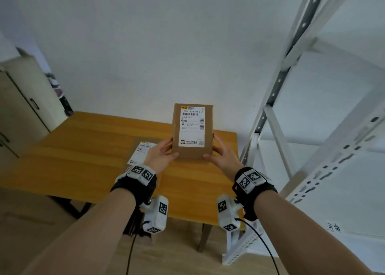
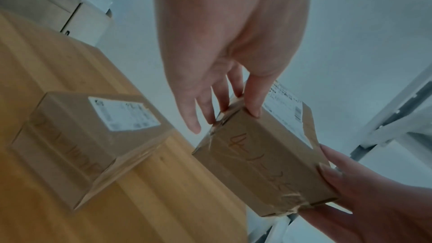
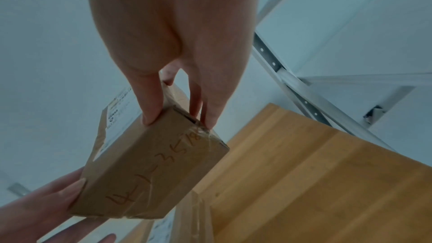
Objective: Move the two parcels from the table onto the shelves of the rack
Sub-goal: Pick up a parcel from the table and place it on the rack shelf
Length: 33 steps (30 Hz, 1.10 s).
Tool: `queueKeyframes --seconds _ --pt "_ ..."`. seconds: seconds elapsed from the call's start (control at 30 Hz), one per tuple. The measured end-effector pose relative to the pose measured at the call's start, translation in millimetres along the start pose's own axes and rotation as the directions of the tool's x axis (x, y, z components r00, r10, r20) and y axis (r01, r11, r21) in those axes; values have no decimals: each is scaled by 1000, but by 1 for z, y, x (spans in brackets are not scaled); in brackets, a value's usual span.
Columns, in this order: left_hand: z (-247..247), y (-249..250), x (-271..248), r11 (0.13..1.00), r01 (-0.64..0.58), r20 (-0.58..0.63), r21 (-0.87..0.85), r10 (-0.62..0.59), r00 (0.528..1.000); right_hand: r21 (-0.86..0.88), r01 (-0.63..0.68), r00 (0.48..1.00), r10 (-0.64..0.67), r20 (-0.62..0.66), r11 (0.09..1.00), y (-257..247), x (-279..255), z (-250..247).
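I hold a brown cardboard parcel (image 1: 191,129) with a white shipping label above the wooden table (image 1: 83,150), tilted so the label faces me. My left hand (image 1: 164,152) grips its lower left edge, thumb on the front face. My right hand (image 1: 220,152) grips its lower right edge the same way. The wrist views show this parcel (image 2: 264,163) (image 3: 149,169) with handwriting on its taped side, pinched between left fingers (image 2: 253,99) and right fingers (image 3: 151,103). The second parcel (image 1: 141,152) (image 2: 93,141) lies flat on the table, partly behind my left hand.
The white metal rack (image 1: 312,108) stands to the right of the table, its shelves (image 1: 341,191) reaching towards me. Beige cardboard boxes (image 1: 23,108) are stacked at the left by the wall. The table's near edge (image 1: 62,191) is just below my wrists.
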State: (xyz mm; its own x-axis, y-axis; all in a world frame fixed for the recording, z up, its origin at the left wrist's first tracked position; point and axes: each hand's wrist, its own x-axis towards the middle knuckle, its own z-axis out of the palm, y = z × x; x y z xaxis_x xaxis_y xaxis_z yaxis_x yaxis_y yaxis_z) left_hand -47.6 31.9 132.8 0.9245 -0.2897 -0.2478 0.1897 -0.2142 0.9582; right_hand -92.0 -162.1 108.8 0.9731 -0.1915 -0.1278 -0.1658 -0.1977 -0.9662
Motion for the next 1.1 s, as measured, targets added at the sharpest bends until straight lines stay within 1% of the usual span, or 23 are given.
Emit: queueKeyframes --seconds 0.13,0.27,0.43,0.57,0.83,0.97,1.1 --pt "-6 27 -17 997 -74 -38 -16 74 997 16 98 995 -98 -31 995 -32 -11 -4" --pt "-10 48 -31 988 -155 -69 -6 154 986 52 154 987 -152 -47 987 -57 -21 -7" --pt "-14 70 -45 978 -207 -103 -9 205 973 80 199 978 -192 -82 977 -80 -33 -9" --pt "-15 83 -54 973 -230 -117 8 229 966 74 214 973 -206 -106 974 -95 -39 -10" --pt "-17 94 -66 969 -249 -141 11 248 959 57 243 968 -238 -83 968 -113 -50 -15" --pt "-16 98 -72 968 -252 -147 11 250 957 55 237 969 -233 -79 970 -118 -57 -17" --pt "-12 99 -90 967 -253 -146 28 254 956 62 240 969 -235 -75 969 -120 -74 -21"
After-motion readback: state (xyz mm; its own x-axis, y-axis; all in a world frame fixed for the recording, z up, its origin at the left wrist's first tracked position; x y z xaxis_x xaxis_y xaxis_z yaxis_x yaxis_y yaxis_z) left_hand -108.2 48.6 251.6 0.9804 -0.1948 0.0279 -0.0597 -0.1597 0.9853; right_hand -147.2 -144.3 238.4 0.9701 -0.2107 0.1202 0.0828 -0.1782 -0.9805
